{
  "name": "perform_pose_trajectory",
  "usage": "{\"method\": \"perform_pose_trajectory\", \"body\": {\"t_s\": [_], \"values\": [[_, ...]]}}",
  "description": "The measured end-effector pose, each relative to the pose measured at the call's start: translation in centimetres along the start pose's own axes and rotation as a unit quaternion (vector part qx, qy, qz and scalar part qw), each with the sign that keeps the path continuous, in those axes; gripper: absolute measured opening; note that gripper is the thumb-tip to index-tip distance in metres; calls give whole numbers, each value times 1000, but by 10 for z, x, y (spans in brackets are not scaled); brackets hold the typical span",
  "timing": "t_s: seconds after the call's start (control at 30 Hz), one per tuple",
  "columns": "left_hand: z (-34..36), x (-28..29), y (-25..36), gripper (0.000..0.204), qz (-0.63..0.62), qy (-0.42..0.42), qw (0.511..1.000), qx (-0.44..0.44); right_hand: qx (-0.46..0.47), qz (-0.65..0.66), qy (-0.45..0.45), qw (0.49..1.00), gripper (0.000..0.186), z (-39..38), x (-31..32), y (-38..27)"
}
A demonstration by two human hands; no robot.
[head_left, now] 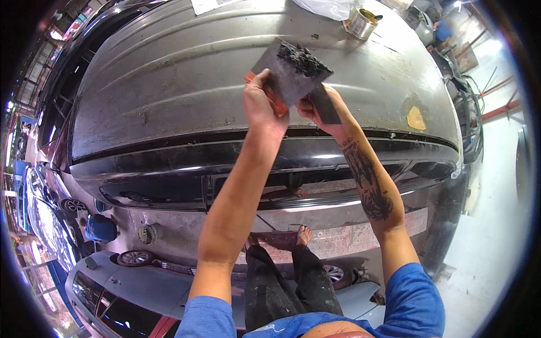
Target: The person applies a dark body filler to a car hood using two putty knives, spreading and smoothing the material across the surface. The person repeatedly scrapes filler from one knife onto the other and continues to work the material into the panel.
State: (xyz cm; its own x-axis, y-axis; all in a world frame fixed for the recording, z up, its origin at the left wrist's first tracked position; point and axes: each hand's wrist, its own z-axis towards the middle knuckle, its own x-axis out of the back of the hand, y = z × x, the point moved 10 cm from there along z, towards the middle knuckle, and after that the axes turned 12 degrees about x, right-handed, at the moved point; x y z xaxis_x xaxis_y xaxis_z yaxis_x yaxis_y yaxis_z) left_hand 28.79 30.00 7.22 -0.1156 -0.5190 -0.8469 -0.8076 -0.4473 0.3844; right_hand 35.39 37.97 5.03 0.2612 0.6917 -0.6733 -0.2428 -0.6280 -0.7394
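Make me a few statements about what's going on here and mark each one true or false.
1. The left hand holds a flat plate bearing dark paste. True.
2. The right hand is empty. False: the right hand grips a dark blade.
3. A metal can stands on the car roof. True.
4. The person's sleeves are red. False: the sleeves are blue.
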Motion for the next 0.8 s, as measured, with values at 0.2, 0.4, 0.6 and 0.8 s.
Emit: {"method": "perform_pose_trajectory", "body": {"t_s": [0.2,0.4,0.6,0.8], "values": [[28,-6,50,17,36,45,997,-57,17,-164,153,974,34,2,88,-30],[49,-32,91,26,48,-30,994,-97,240,-365,398,807,27,23,197,-131],[76,-75,88,30,103,0,983,-151,263,-658,417,569,42,41,207,-137],[136,-144,89,41,167,-37,972,-163,183,-735,417,502,52,48,203,-133]]}}
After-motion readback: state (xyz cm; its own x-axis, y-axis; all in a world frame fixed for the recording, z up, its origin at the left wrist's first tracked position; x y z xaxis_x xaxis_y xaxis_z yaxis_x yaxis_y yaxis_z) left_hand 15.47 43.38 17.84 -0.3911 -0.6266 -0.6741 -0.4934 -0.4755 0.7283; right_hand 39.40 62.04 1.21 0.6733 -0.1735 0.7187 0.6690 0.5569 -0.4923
